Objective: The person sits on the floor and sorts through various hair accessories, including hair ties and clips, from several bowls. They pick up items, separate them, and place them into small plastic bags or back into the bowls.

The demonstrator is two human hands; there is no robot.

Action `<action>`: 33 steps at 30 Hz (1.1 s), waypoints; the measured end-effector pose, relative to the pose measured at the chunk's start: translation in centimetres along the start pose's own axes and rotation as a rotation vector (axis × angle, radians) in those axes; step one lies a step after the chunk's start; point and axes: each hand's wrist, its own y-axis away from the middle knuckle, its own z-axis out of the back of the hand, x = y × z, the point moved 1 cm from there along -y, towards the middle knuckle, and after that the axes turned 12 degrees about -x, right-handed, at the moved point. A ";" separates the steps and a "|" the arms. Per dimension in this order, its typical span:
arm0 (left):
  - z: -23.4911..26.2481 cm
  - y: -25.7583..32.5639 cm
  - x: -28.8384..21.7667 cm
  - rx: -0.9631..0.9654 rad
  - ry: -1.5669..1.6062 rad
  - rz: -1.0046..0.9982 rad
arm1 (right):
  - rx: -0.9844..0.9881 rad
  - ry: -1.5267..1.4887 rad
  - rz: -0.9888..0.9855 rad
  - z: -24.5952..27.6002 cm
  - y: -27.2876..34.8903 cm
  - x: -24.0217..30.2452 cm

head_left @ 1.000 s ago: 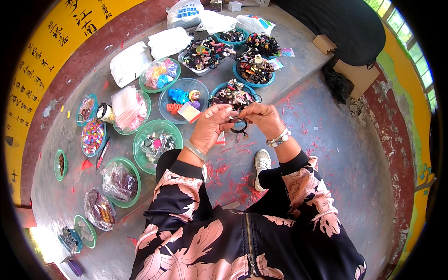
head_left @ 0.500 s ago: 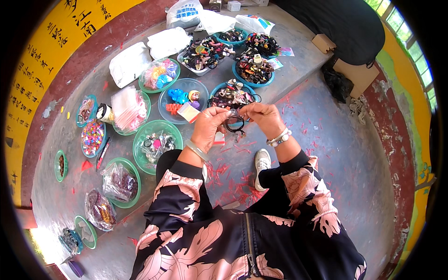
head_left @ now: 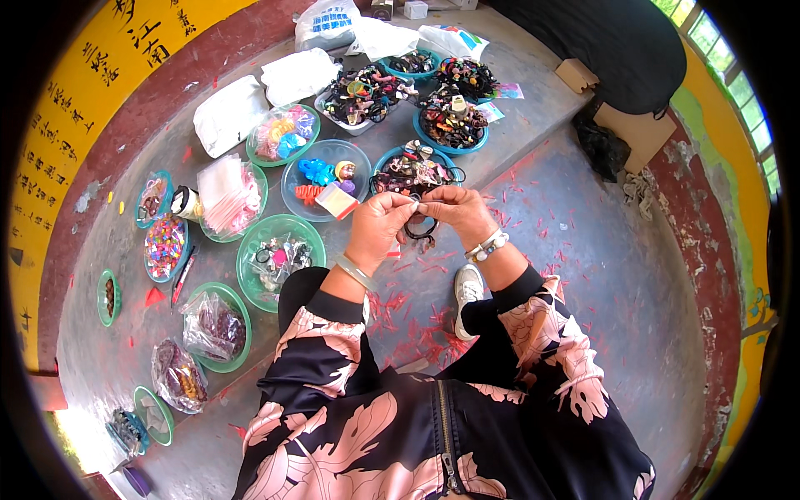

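Observation:
My left hand (head_left: 377, 227) and my right hand (head_left: 468, 220) meet in front of me, fingers pinched closed. A black hair tie (head_left: 422, 239) hangs as a loop from between them. At the fingertips is a small pale bit that is too small to make out. Just beyond my hands sits a blue basin (head_left: 457, 173) heaped with dark hair ties and small ornaments. Close to my left hand, a small white and red box (head_left: 337, 201) rests on the rim of a clear basin (head_left: 293, 200) holding blue and orange pieces.
Green basins (head_left: 245, 283) and blue basins (head_left: 416, 127) with hair ties, beads and bagged pieces cover the raised floor to the left and ahead. White bags (head_left: 232, 115) lie behind them. Red scraps (head_left: 408, 321) litter the ground around my shoe (head_left: 468, 287). A black bag (head_left: 603, 150) lies right.
My right hand has moved slightly left and its fingertips have closed in against my left hand's. The hair tie stays between them, and the basins have not moved.

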 end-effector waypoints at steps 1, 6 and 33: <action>0.1 -0.1 0.0 0.005 -0.010 -0.002 | 0.002 -0.003 0.000 -0.1 0.0 0.1; 0.1 -0.1 0.0 0.030 0.007 0.003 | -0.022 -0.026 0.005 0.3 0.1 0.3; 0.4 -0.9 0.3 0.085 -0.500 -0.696 | 0.026 0.503 0.475 0.9 1.1 1.7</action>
